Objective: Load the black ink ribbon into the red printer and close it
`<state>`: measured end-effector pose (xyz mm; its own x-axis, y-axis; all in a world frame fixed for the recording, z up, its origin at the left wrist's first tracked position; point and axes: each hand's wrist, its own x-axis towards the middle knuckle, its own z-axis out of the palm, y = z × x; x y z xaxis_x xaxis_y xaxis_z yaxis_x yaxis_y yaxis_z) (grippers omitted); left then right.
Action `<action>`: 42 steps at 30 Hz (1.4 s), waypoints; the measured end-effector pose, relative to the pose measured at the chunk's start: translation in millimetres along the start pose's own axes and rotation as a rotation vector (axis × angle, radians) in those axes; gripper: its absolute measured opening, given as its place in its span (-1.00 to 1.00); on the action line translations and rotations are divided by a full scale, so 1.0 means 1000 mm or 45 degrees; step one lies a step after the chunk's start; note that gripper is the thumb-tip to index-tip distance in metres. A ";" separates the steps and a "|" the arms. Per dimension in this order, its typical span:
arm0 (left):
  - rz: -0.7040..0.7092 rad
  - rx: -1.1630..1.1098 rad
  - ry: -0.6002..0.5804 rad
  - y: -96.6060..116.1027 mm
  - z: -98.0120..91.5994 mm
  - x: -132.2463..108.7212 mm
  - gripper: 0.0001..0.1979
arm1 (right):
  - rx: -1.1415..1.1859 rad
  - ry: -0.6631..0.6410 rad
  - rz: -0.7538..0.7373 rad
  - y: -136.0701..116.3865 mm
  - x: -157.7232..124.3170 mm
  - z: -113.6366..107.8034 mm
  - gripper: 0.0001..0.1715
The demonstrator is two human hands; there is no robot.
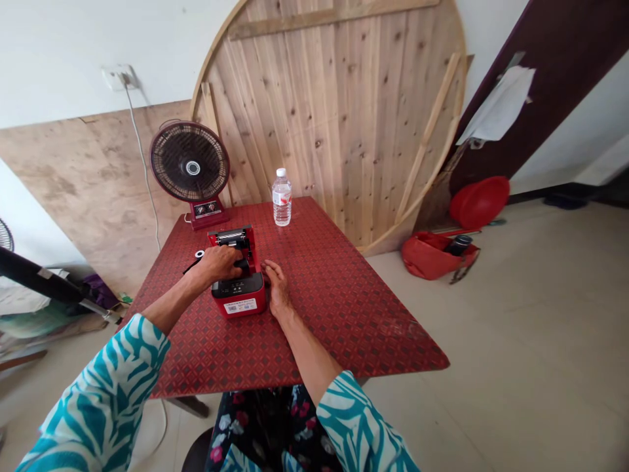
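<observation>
A small red and black printer (238,303) stands on the table with its lid (230,236) raised toward the back. A white label with a code is stuck on its front face. My left hand (222,263) reaches over from the left into the open compartment, its fingers curled down. The fingertips are hidden, so what they hold, if anything, does not show. Beside the printer's right wall is my right hand (276,286), fingers extended along it and apart; whether it touches cannot be made out. A small white ring-shaped roll (199,254) lies left of the printer.
The red patterned table (344,308) bears a maroon fan (190,164) at its back left and a capped water bottle (282,200) behind the printer. A large round wooden board (334,111) leans on the wall. A red bag (427,259) lies on the floor at right.
</observation>
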<state>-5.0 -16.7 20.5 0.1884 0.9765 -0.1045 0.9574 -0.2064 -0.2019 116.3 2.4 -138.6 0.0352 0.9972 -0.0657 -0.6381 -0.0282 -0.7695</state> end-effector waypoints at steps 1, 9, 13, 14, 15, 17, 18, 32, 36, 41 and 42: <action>0.002 -0.049 0.035 -0.003 -0.004 -0.004 -0.69 | 0.003 -0.003 0.002 0.000 0.000 0.000 -0.63; -0.166 -0.781 0.532 -0.094 0.002 -0.038 -0.69 | 0.000 0.033 0.002 0.001 0.002 -0.004 -0.61; -0.359 -1.139 0.660 -0.137 0.036 -0.048 -0.60 | 0.018 -0.003 0.032 0.002 0.003 -0.006 -0.59; -0.382 -1.224 0.684 -0.144 0.046 -0.049 -0.58 | 0.014 -0.007 0.036 0.001 0.003 -0.007 -0.59; -0.402 -1.296 0.701 -0.150 0.056 -0.049 -0.57 | 0.009 -0.004 0.035 0.001 0.003 -0.008 -0.58; -0.434 -1.396 0.716 -0.160 0.075 -0.047 -0.59 | -0.006 0.002 0.032 0.001 0.003 -0.009 -0.58; -0.444 -1.428 0.721 -0.164 0.083 -0.045 -0.62 | -0.014 0.002 0.030 0.001 0.003 -0.010 -0.58; -0.449 -1.563 0.674 -0.175 0.169 -0.011 -0.66 | -0.101 -0.002 0.057 -0.002 0.000 -0.016 -0.54; -0.449 -1.552 0.615 -0.179 0.172 -0.015 -0.52 | -0.113 -0.002 0.059 -0.004 -0.002 -0.014 -0.52; -0.443 -1.467 0.634 -0.178 0.155 -0.019 -0.37 | -0.094 0.008 0.068 -0.004 -0.002 -0.013 -0.52; -0.431 -1.385 0.659 -0.175 0.149 -0.018 -0.40 | -0.100 0.011 0.069 -0.003 -0.001 -0.013 -0.53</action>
<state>-208.7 -7.0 -87.2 -0.2746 0.9311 0.2400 0.6121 -0.0233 0.7904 128.7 0.3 -144.5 0.0094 0.9935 -0.1138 -0.5772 -0.0875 -0.8119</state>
